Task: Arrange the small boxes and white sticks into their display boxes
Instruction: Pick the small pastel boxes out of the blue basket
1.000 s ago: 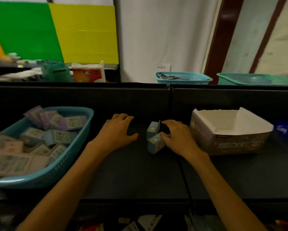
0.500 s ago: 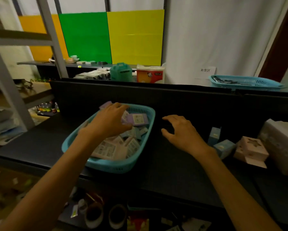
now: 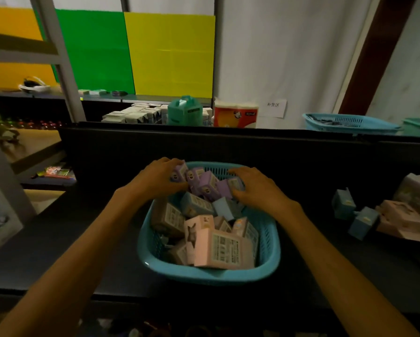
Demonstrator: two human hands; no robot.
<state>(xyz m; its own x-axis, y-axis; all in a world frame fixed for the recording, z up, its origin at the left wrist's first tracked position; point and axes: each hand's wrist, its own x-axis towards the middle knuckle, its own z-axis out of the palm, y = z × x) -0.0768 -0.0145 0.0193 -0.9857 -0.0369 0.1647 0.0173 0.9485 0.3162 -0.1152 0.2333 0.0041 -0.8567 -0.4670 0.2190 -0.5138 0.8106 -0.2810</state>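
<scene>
Both my hands are in the blue basket [image 3: 204, 273] that sits on the dark shelf [image 3: 58, 251] in front of me. My left hand [image 3: 155, 178] is at the far left side of the basket, and its fingers curl around a small purple box [image 3: 179, 172]. My right hand [image 3: 255, 188] is at the far right side, and its fingers curl over another purple box [image 3: 228, 187]. Between my two hands there are more purple boxes [image 3: 204, 182], all bunched close and touching each other. Below them in the basket lie some blue boxes [image 3: 196, 205], and nearest to me are pink boxes [image 3: 218, 246] stacked in a messy pile. Off to my right on the same shelf stand two small blue boxes [image 3: 352, 215], one upright and one tipped over, just beside a pink box with a star-shaped hole [image 3: 401, 215]. Behind those, at the edge of what I see, is part of a bigger display box [image 3: 418, 190], but it is blurry. Up on the ledge behind the shelf I see a green jug [image 3: 184, 110], a red and white pack [image 3: 235, 115], and another blue basket [image 3: 350, 122] far to the right.
</scene>
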